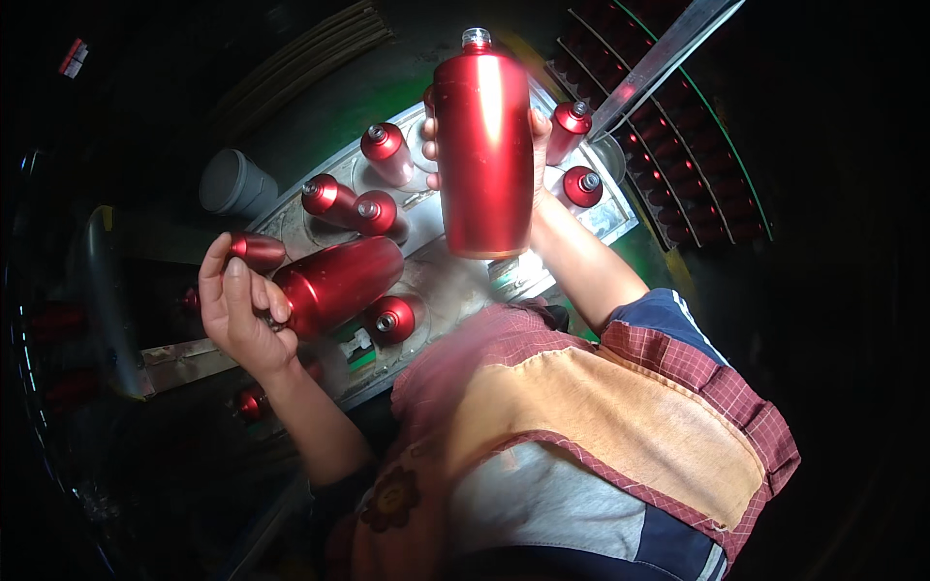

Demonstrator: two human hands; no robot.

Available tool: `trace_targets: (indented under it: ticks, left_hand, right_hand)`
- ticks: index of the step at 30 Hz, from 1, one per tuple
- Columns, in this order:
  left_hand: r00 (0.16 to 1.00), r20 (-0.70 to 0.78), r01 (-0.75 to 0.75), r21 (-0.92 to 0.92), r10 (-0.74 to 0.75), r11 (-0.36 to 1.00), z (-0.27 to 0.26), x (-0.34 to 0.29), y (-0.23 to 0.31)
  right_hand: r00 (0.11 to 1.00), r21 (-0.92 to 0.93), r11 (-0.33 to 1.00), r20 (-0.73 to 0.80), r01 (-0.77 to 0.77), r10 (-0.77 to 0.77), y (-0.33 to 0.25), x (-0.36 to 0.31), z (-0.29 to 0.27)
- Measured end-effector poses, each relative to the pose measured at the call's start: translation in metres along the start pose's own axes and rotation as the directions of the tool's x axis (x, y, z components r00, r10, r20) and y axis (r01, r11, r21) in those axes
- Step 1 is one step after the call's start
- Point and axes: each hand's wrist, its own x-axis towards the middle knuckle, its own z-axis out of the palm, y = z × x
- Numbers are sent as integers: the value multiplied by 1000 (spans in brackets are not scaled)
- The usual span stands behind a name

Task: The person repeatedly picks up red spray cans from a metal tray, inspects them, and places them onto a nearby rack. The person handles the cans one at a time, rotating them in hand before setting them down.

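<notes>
My right hand point(540, 160) is wrapped from behind around a glossy red bottle point(484, 160), raised upright close to the camera. Its clear threaded neck points up, and fingertips show along its left side. At the left, my left hand point(247, 315) pinches a second red bottle point(344, 279) by the neck, its body tilted with the base toward the upper right. Below these, more red bottles stand on a pale worktable point(446, 276), such as one bottle point(386, 153) behind, one bottle point(392, 320) near me and one bottle point(582, 186) at the right.
Racks point(678, 160) with rows of red bottles curve along the right. A metal bar point(668, 63) slants across the top right. A white bucket point(235, 182) stands beyond the table's left side. My checked apron point(620, 407) fills the lower middle.
</notes>
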Motion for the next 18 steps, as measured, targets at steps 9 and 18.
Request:
trace_targets:
  ticks: [9,18]
  left_hand:
    - [916,230,311,107,-328,944,25,-37,-192]
    - [953,303,-127,373,9,919,33,-6,-277]
  right_hand:
    - [999,-3,999,23,-41,41,19,16,-55]
    - [999,-60,997,19,48,-47,15,33,-93]
